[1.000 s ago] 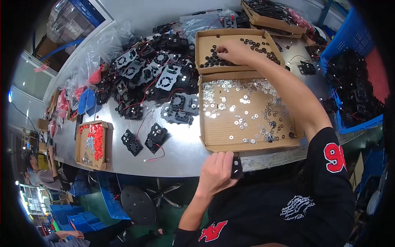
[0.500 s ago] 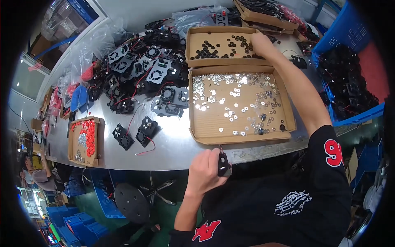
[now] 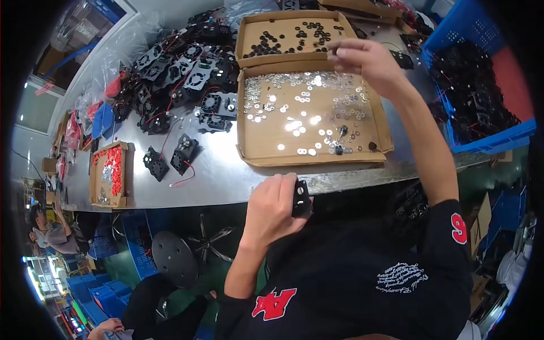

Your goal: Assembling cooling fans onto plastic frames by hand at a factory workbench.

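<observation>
My left hand (image 3: 269, 211) is wrapped round a small black fan unit (image 3: 302, 198) just off the front table edge. Over the far right part of the washer tray, my right hand (image 3: 371, 62) has its fingers pinched together. Between them is a small black part (image 3: 334, 51), partly hidden and too blurred to name exactly. Below that hand, a cardboard tray (image 3: 317, 162) holds many loose silver washers (image 3: 303, 99) and a few dark pieces. Behind it stands a second cardboard tray (image 3: 294, 60) with scattered small black round parts (image 3: 266, 45).
A heap of fan units with grey plates (image 3: 198, 78) covers the back left. Two black fans (image 3: 185, 153) with red wires lie nearer. A small box (image 3: 129, 175) holds red and silver parts. A blue crate (image 3: 493, 137) stands right, a stool (image 3: 173, 258) below. Other people are at left.
My right hand has left the far tray and come back toward me, pinching a small black part. My left hand still holds the fan unit. The whole view has shifted slightly.
</observation>
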Available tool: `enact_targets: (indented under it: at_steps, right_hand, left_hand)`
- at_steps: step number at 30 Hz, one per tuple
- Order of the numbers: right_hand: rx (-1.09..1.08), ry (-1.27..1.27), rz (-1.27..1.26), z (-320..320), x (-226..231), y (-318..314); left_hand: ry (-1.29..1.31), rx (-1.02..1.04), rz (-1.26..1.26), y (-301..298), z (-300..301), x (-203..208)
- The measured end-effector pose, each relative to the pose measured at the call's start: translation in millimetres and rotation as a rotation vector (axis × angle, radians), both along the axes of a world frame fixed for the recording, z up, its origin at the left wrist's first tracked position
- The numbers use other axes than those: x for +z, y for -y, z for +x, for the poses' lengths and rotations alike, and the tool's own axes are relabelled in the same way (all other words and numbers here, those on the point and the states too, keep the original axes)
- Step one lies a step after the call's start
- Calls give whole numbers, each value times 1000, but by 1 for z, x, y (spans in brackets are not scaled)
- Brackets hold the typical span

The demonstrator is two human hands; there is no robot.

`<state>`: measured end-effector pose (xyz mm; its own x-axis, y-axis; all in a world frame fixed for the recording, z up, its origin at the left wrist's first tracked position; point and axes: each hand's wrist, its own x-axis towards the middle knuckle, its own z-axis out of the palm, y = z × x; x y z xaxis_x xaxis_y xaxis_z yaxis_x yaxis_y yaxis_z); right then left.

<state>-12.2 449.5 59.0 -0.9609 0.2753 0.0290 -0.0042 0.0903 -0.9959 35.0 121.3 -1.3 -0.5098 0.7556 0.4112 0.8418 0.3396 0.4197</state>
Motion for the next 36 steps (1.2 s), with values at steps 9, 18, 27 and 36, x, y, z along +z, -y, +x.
enact_targets:
  at_steps: [9,18,27,36]
  right_hand:
    - [105,5,-379,116,-17,64]
    - [101,36,-591,152,-37,94]
    - [143,-176,230,167,-41,117]
    - [84,-164,477,169,-41,122]
  left_hand:
    - [-4,-74,-22,-29,5,2]
    - [8,-73,-48,-37,8,3]
    - [37,-122,-292,-37,9,10]
    - [-121,-113,-247,-41,13,11]
